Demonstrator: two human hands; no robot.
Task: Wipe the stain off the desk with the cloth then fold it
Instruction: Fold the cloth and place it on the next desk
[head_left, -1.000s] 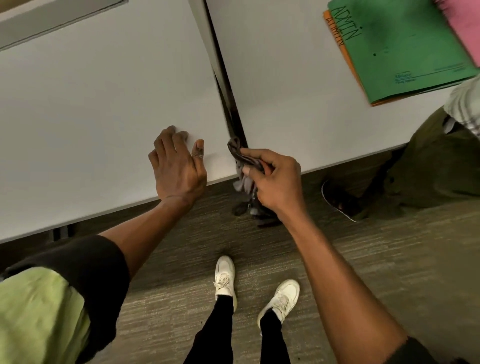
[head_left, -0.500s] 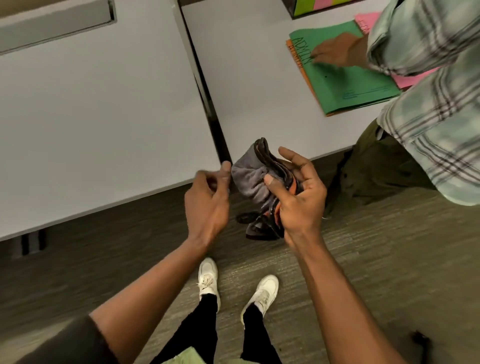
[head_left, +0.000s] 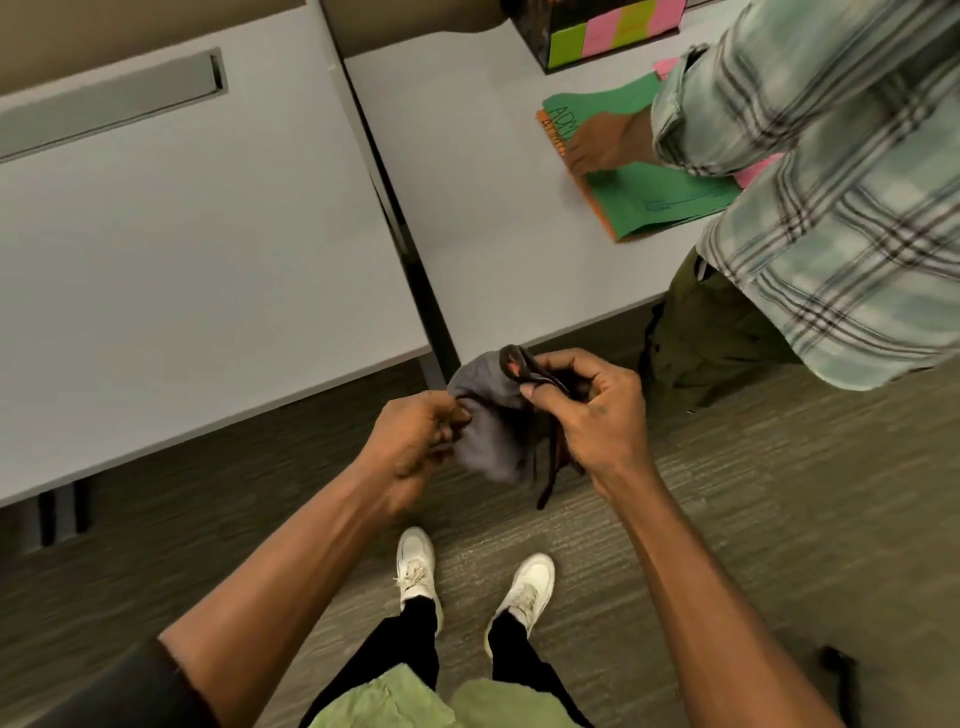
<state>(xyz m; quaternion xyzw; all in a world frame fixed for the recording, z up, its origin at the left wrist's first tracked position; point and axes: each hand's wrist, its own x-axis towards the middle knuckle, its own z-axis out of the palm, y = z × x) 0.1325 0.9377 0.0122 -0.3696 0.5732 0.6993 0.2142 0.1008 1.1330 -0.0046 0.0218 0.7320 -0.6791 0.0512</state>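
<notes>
The two pale grey desks (head_left: 208, 249) are filling the upper half of the view, split by a dark gap, and no stain is showing on either top from here. A second ago the left hand was lying flat on the near desk while the right was holding the cloth at the desk edge; now both hands are meeting off the desk, over the carpet (head_left: 727, 519), so the wiping is looking finished and the folding is probably starting.

A second person in a plaid shirt (head_left: 831, 182) is leaning in at the right, pressing a hand on a green folder (head_left: 649, 202) lying on the far desk, with coloured sticky notes (head_left: 613, 31) behind it.

The grey cloth (head_left: 493, 431) is hanging bunched between the hands, just in front of the desk edge, an orange patch showing at its top fold. The left hand (head_left: 415, 441) is pinching the cloth's left side with fingers closed on it. The right hand (head_left: 592, 410) is gripping the darker bunched part, thumb pressing over the fabric, a loose strip dangling below
</notes>
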